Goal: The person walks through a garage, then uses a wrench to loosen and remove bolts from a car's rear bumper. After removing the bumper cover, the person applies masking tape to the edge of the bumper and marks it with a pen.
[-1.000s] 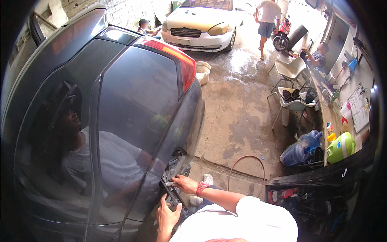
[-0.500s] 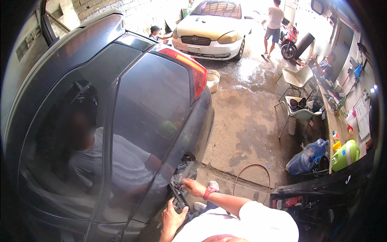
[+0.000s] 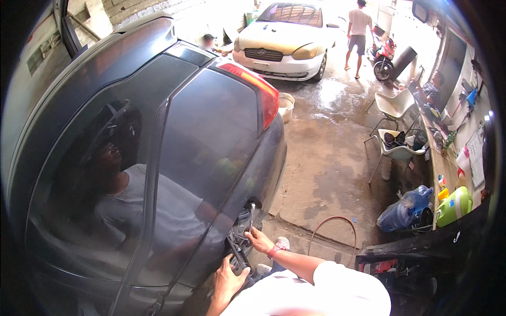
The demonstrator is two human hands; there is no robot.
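A dark car [image 3: 200, 137] fills the left half, with mixed dark and metal parts [image 3: 237, 248] exposed low on its near side. My right hand [image 3: 258, 240] holds a slim silver tool [image 3: 253, 213], upright beside those parts. My left hand [image 3: 227, 279] grips the lower end of the dark part, thumb and fingers spread across it. A red band circles my right wrist. The dark car's glossy panels reflect my upper body.
A white car [image 3: 279, 45], a bucket [image 3: 286, 111], a walking person [image 3: 360, 39] and a red scooter [image 3: 385, 63] are behind. Right: two chairs [image 3: 395, 104], a seated person [image 3: 432, 89], a bench [image 3: 437, 163], blue jugs [image 3: 400, 208] and a hose [image 3: 332, 218]. Another person [image 3: 211, 47] crouches near the white car.
My right hand has moved the silver tool from nearly level to upright and slightly higher. The walking person has stepped farther along, and the whole view has shifted slightly right and down.
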